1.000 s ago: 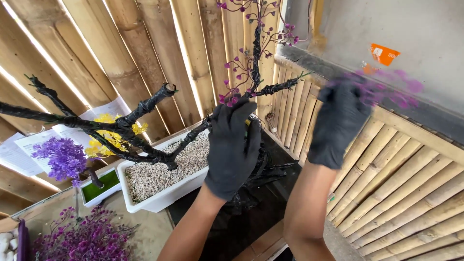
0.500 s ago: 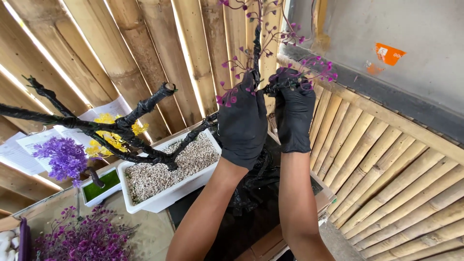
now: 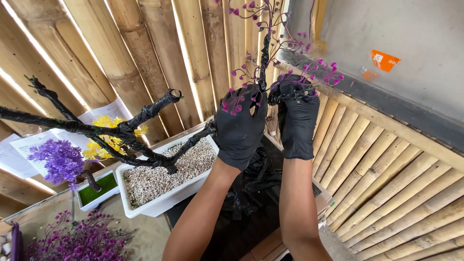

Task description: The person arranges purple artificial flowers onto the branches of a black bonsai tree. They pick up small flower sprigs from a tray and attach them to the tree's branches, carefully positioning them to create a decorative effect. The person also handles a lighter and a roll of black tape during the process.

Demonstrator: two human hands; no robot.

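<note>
An artificial tree with black-wrapped branches (image 3: pixel 121 135) rises from a white rectangular planter (image 3: pixel 159 203) filled with pale gravel. Both my hands wear black gloves. My left hand (image 3: pixel 240 126) grips the upright black branch (image 3: pixel 264 58) near its fork. Next to it, my right hand (image 3: pixel 297 118) is closed on a thin side twig carrying small purple flowers (image 3: pixel 319 72). More purple blossoms (image 3: pixel 232 102) hang over my left glove.
Bamboo walls surround the spot. A small purple tree (image 3: pixel 60 159) in a white pot with green filling (image 3: pixel 99 191) and a yellow one (image 3: pixel 104 137) stand at left. Loose purple sprigs (image 3: pixel 72 241) lie on the table; crumpled black plastic (image 3: pixel 251 183) sits below my arms.
My right hand came in from the right with the purple twig and now sits against the branch beside my left hand. My left hand kept its grip and rose slightly.
</note>
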